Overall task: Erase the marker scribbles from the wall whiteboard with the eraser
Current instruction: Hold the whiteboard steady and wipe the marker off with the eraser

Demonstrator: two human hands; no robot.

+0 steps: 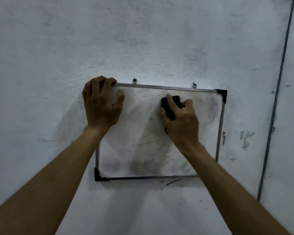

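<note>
A small whiteboard [143,150] with a metal frame and black corner caps hangs on a pale wall. Its surface carries grey smears and faint marker traces, darkest near the bottom middle. My left hand [101,106] grips the board's top left corner, fingers over the frame and thumb on the face. My right hand [181,122] presses a black eraser [168,106] flat against the upper right part of the board, index finger stretched over it. Most of the eraser is hidden under that hand.
Two screws [134,80] [194,85] stick out of the wall just above the board's top edge. A thin dark conduit [277,99] runs down the wall at the right. Short marker strokes [173,181] mark the wall below the board.
</note>
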